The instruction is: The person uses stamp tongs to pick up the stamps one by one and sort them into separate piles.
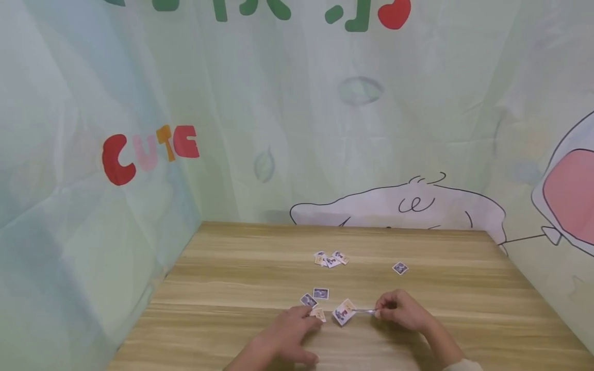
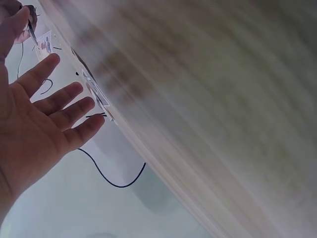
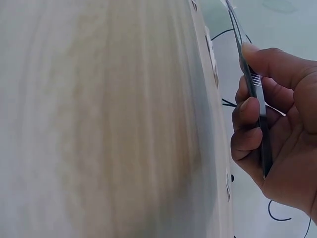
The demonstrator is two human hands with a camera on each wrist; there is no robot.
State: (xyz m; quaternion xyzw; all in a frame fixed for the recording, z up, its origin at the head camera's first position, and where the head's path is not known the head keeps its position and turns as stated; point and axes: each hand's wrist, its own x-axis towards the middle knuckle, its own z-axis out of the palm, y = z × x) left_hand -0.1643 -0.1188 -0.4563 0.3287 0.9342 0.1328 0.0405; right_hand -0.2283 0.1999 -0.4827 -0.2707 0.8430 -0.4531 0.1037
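My right hand [image 1: 401, 310] pinches metal tweezers [image 3: 255, 82] between thumb and fingers. Their tips meet the edge of a small printed picture card [image 1: 344, 312], which looks raised and tilted in the left wrist view. To its left, my left hand [image 1: 290, 335] hovers low with fingers spread and nothing gripped. Under or beside those fingertips lies a yellowish card [image 1: 318, 315], partly covered. Two dark-pictured cards, one tilted [image 1: 308, 300] and one straighter [image 1: 320, 293], lie just beyond.
Farther back on the wooden table [image 1: 241, 273] is an overlapping cluster of small cards [image 1: 331, 259]. A single dark card [image 1: 400, 268] lies at the back right. A printed cloth backdrop [image 1: 297, 129] stands round the table's back and sides.
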